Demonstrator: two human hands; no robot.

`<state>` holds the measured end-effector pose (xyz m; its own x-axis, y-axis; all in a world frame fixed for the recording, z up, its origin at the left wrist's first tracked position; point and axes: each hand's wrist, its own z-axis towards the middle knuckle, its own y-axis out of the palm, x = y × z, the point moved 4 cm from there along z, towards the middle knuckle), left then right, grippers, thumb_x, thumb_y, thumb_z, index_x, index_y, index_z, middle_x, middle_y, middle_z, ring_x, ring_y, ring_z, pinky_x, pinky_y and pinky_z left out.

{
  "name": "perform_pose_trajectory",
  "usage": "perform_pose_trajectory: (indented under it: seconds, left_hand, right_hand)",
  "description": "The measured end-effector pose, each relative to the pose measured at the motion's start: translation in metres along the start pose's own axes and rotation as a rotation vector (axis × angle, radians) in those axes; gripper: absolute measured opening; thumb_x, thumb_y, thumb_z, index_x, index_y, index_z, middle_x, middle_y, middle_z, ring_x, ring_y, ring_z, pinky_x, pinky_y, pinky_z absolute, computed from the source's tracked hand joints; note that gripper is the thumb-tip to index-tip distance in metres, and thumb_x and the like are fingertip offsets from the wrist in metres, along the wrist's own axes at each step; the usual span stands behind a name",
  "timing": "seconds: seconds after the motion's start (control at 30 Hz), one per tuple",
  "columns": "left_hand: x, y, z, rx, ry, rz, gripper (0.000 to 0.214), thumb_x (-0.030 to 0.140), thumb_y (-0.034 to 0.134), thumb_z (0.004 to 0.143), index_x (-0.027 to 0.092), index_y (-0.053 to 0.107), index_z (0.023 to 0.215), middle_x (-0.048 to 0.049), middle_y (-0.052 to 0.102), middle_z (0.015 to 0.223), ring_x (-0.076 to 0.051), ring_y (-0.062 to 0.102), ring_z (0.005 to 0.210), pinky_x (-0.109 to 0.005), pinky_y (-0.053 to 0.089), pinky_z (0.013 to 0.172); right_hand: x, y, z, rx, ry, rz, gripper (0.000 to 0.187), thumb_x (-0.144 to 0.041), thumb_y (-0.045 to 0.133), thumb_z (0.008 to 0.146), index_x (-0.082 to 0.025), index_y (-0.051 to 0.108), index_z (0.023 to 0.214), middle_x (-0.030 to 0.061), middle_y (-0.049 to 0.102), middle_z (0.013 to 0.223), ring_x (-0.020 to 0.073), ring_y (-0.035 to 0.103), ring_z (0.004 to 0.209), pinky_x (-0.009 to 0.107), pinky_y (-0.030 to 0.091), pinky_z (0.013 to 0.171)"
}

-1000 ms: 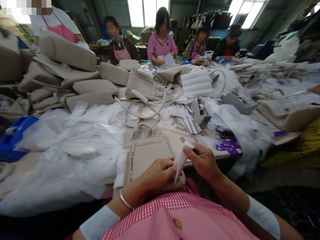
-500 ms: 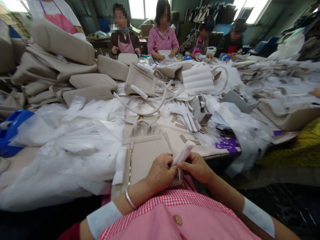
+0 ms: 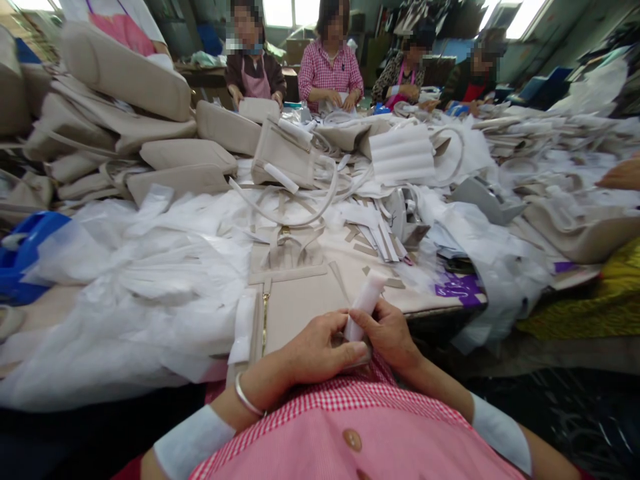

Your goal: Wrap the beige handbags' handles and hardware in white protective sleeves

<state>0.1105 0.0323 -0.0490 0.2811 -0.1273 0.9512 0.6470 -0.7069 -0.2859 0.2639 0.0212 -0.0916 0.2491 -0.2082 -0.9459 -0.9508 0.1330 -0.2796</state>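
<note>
Both hands meet at the table's near edge, over the lower end of a flat beige handbag (image 3: 295, 307) with a gold zip. My left hand (image 3: 315, 350) and my right hand (image 3: 387, 333) are each closed on a small white foam strip (image 3: 364, 303) that stands up between them, its top end free. A silver bangle is on my left wrist. White sleeve covers wrap both forearms.
White wrapping sheets (image 3: 150, 287) cover the table's left half. Stacked beige bags (image 3: 125, 120) rise at the far left, a blue bin (image 3: 25, 257) sits at the left edge. Loose strips and straps (image 3: 380, 233) lie ahead. Several people (image 3: 330, 67) work at the far side.
My right hand has dropped and closed in on the left. The white strip, held wide and slanting before, now stands narrower and more upright between both hands.
</note>
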Motion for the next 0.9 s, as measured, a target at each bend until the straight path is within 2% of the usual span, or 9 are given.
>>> perform_pose_trajectory:
  seconds: [0.13, 0.3, 0.37, 0.43, 0.5, 0.7, 0.77, 0.83, 0.9]
  left_hand:
    - [-0.012, 0.005, 0.005, 0.167, -0.068, 0.152, 0.022, 0.026, 0.051, 0.091, 0.016, 0.066, 0.080, -0.0026, 0.069, 0.082, -0.016, 0.061, 0.077, -0.026, 0.046, 0.073]
    - [-0.013, 0.010, 0.008, 0.158, 0.037, 0.251, 0.027, 0.017, 0.047, 0.092, 0.018, 0.066, 0.073, -0.0030, 0.072, 0.090, -0.016, 0.063, 0.084, -0.028, 0.045, 0.084]
    - [-0.013, 0.011, 0.008, 0.162, 0.074, 0.313, 0.027, 0.015, 0.047, 0.091, 0.017, 0.065, 0.072, -0.0046, 0.072, 0.094, -0.017, 0.063, 0.089, -0.031, 0.043, 0.089]
    - [-0.014, 0.013, 0.008, 0.178, 0.094, 0.350, 0.027, 0.014, 0.046, 0.091, 0.017, 0.064, 0.073, -0.0059, 0.071, 0.092, -0.018, 0.063, 0.092, -0.032, 0.043, 0.090]
    - [-0.014, 0.015, 0.008, 0.189, 0.093, 0.377, 0.026, 0.012, 0.045, 0.091, 0.017, 0.063, 0.073, -0.0064, 0.070, 0.090, -0.019, 0.062, 0.092, -0.033, 0.044, 0.090]
    - [-0.015, 0.014, 0.004, 0.267, -0.039, 0.361, 0.015, 0.020, 0.050, 0.091, 0.018, 0.065, 0.095, -0.0054, 0.071, 0.090, -0.020, 0.063, 0.085, -0.039, 0.045, 0.092]
    - [-0.015, 0.015, 0.002, 0.281, -0.034, 0.375, 0.019, 0.022, 0.046, 0.094, 0.018, 0.064, 0.088, -0.0049, 0.070, 0.086, -0.021, 0.063, 0.083, -0.042, 0.044, 0.096]
    - [-0.017, 0.016, 0.002, 0.281, 0.009, 0.398, 0.027, 0.023, 0.040, 0.097, 0.020, 0.062, 0.081, -0.0046, 0.069, 0.083, -0.020, 0.063, 0.082, -0.042, 0.044, 0.096]
    - [-0.020, 0.016, 0.002, 0.307, 0.047, 0.406, 0.029, 0.023, 0.039, 0.098, 0.020, 0.061, 0.080, -0.0039, 0.068, 0.082, -0.019, 0.063, 0.080, -0.040, 0.046, 0.093]
  right_hand:
    - [0.000, 0.000, 0.002, -0.030, -0.042, -0.010, 0.032, -0.045, 0.073, 0.075, -0.014, 0.066, 0.077, 0.0022, 0.063, 0.069, 0.0161, 0.053, 0.063, 0.027, 0.044, 0.057]
    - [0.002, -0.004, 0.006, -0.380, 0.001, 0.306, 0.045, -0.054, 0.073, 0.077, -0.015, 0.069, 0.098, 0.0060, 0.070, 0.083, 0.0187, 0.064, 0.074, 0.029, 0.052, 0.068]
    - [0.001, -0.003, 0.006, -0.466, 0.030, 0.336, 0.041, -0.051, 0.076, 0.076, -0.014, 0.070, 0.094, 0.0053, 0.070, 0.078, 0.0180, 0.065, 0.070, 0.030, 0.052, 0.068]
    - [0.003, -0.002, 0.008, -0.447, 0.039, 0.355, 0.033, -0.045, 0.079, 0.075, -0.015, 0.069, 0.083, 0.0030, 0.068, 0.070, 0.0164, 0.063, 0.063, 0.028, 0.051, 0.063]
    - [0.008, 0.001, 0.010, -0.353, 0.060, 0.396, 0.031, -0.044, 0.079, 0.075, -0.015, 0.068, 0.078, 0.0009, 0.065, 0.066, 0.0149, 0.060, 0.058, 0.026, 0.049, 0.057]
    - [0.033, 0.005, 0.009, -0.144, 0.122, 0.401, 0.038, -0.047, 0.083, 0.069, -0.014, 0.065, 0.071, -0.0002, 0.060, 0.063, 0.0121, 0.053, 0.056, 0.024, 0.042, 0.052]
    - [0.033, 0.003, 0.009, -0.220, 0.107, 0.372, 0.041, -0.051, 0.081, 0.070, -0.013, 0.066, 0.074, 0.0008, 0.061, 0.065, 0.0126, 0.053, 0.057, 0.024, 0.042, 0.054]
    - [0.027, -0.004, 0.016, -0.370, 0.041, 0.318, 0.045, -0.055, 0.079, 0.071, -0.013, 0.067, 0.077, 0.0023, 0.062, 0.067, 0.0134, 0.054, 0.059, 0.025, 0.042, 0.056]
    - [0.013, -0.027, 0.036, -0.375, -0.081, 0.249, 0.052, -0.063, 0.074, 0.072, -0.012, 0.069, 0.082, 0.0030, 0.062, 0.067, 0.0140, 0.054, 0.060, 0.026, 0.042, 0.056]
